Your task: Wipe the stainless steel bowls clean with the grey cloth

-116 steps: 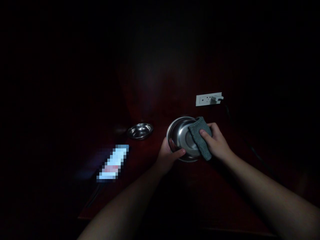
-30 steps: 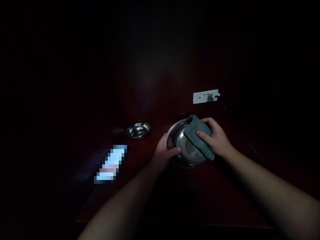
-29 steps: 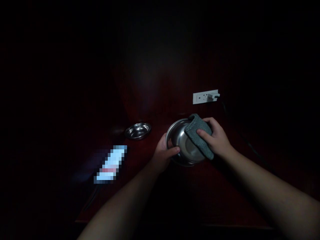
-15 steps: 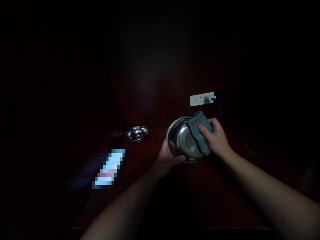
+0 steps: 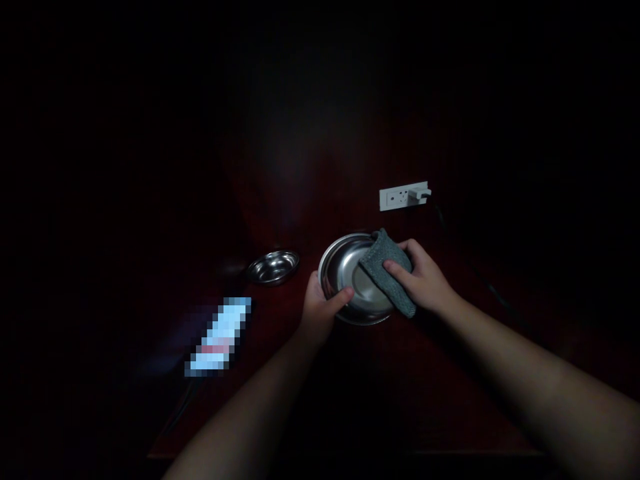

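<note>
A shiny steel bowl (image 5: 345,270) is held tilted above a dark red table, its inside facing me. My left hand (image 5: 320,310) grips the bowl's near left rim, thumb lying over the edge. My right hand (image 5: 423,280) is closed on a folded grey cloth (image 5: 387,270) and presses it against the bowl's right inner side. The cloth drapes over the right rim. The room is very dark.
A second, smaller steel bowl (image 5: 273,265) rests on the table (image 5: 450,393) to the left. A lit, blurred rectangular screen (image 5: 217,337) lies nearer the left front. A white power strip (image 5: 400,197) with a plug and a dark cable sits behind the bowl.
The bowl and both hands have shifted a little to the left. The cloth has moved along the bowl's right inner side.
</note>
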